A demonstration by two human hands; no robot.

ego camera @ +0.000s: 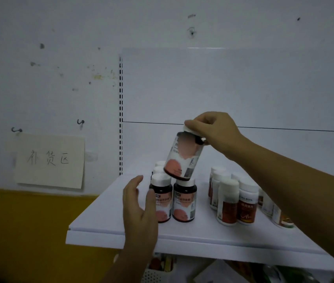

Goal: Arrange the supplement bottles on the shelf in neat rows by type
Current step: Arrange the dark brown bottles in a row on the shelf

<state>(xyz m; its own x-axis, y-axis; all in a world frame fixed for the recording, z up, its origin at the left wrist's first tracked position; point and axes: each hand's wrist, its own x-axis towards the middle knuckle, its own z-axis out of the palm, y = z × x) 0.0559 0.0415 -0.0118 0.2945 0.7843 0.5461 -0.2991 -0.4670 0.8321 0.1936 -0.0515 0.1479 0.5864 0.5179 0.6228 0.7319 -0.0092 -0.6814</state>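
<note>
My right hand (pixel 213 129) grips the white cap of a dark bottle with a pink label (pixel 183 158), holding it tilted in the air above the white shelf (pixel 105 217). Below it stand two rows of the same dark pink-label bottles (pixel 184 201), white caps up. My left hand (pixel 139 209) is at the front left bottle (pixel 162 198), fingers straight, thumb in front of its label. To the right stand rows of white bottles with red labels (pixel 228 203) and a red-orange labelled bottle (pixel 247 205). More bottles are partly hidden behind my right forearm.
The shelf's front edge (pixel 182 245) runs across the lower frame. A slotted upright (pixel 120 115) marks the shelf's left back corner. A paper note with handwriting (pixel 49 160) hangs on the wall at left. Goods on a lower level (pixel 162 264) show beneath the shelf.
</note>
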